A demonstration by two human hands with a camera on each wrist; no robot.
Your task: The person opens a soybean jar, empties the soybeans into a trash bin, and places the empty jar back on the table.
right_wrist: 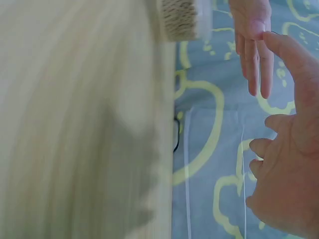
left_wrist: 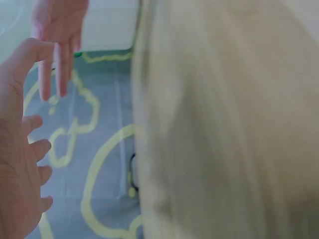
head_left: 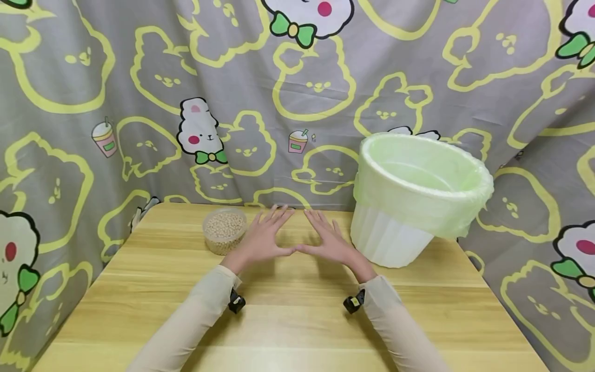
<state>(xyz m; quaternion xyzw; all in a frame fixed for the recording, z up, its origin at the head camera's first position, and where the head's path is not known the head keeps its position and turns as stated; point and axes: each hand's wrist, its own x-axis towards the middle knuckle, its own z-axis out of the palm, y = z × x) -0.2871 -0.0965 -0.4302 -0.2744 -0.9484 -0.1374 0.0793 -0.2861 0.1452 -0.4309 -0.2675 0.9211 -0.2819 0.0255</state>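
Both hands hover over the middle of the wooden table with thumb tips touching. The left hand point(head_left: 265, 238) has its fingers extended and holds nothing. Just left of it stands a round clear tub point(head_left: 224, 231) of small beige beans, partly behind that hand. Fingers spread, the right hand point(head_left: 329, 241) is likewise bare. To its right is a white ribbed bin point(head_left: 390, 232) with a pale green bag point(head_left: 418, 201) folded over its rim. In the right wrist view the tub point(right_wrist: 179, 20) appears at the top, near the left hand point(right_wrist: 253, 45).
The wooden table point(head_left: 288, 330) reaches back to a grey curtain point(head_left: 321, 170) with yellow cartoon outlines, which also hangs at both sides. A small black camera is strapped at each wrist. The tall bin occupies the table's back right corner.
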